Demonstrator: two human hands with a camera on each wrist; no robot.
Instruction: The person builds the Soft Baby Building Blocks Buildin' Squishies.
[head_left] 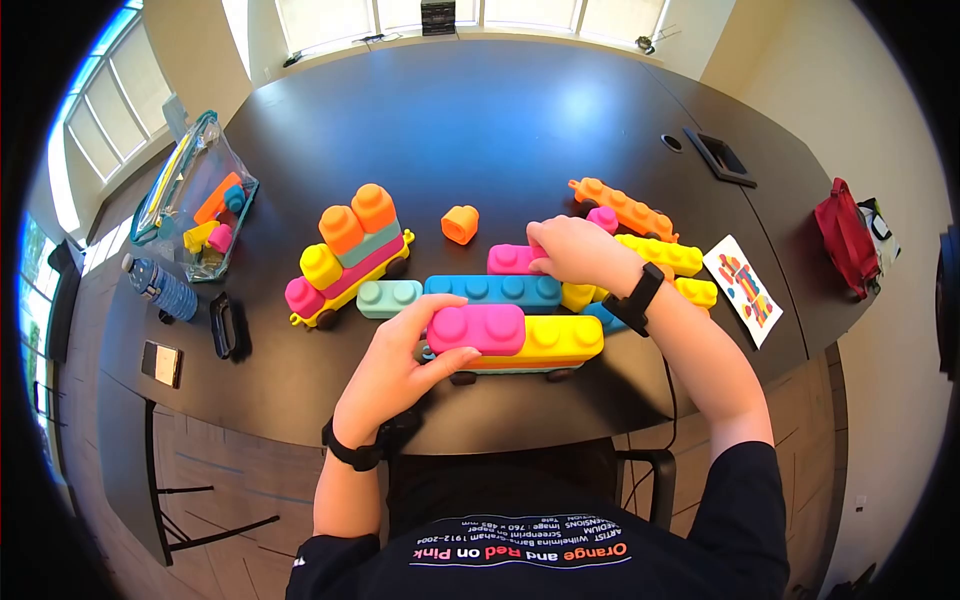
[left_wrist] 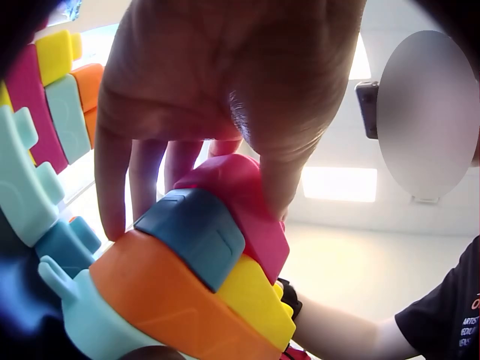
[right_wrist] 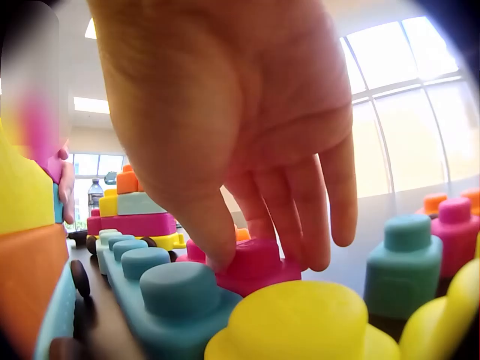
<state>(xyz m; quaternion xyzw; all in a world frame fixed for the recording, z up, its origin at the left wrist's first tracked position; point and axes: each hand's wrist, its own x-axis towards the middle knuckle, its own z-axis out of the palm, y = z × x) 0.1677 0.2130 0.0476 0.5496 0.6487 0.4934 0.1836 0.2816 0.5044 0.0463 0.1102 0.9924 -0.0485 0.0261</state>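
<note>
Pink block (head_left: 508, 261) apparently alongside blue block (head_left: 492, 292)

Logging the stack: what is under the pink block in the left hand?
Beneath the pink block: a blue block and yellow block, then an orange block and light teal wheeled base. Any studs the pink one covers are hidden.

two hands (head_left: 400, 365) (head_left: 590, 252), three wheeled toys (head_left: 368, 275) (head_left: 625, 208) (head_left: 560, 345), one bottle (head_left: 160, 287) show
</note>
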